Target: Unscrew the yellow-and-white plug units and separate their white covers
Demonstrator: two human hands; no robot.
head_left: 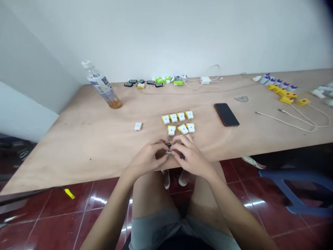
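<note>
My left hand (148,155) and my right hand (190,155) meet at the front edge of the table, fingers pinched together. Between their fingertips is a small dark-and-pale part (169,146), mostly covered, so its exact kind is unclear. A small dark round-ended piece (182,156) shows at my right hand's curled fingers. Just beyond the hands, several white-and-yellow plug adapters (171,130) stand in two rows, some with metal prongs visible. One plain white block (138,126) lies apart to the left.
A tilted-looking drink bottle (104,86) stands at the back left. Dark and green small cases (159,82) and a white charger with cable (205,80) line the wall. Right lie a phone (226,114), cables (293,122) and yellow pieces (286,100). A blue stool (283,191) is below.
</note>
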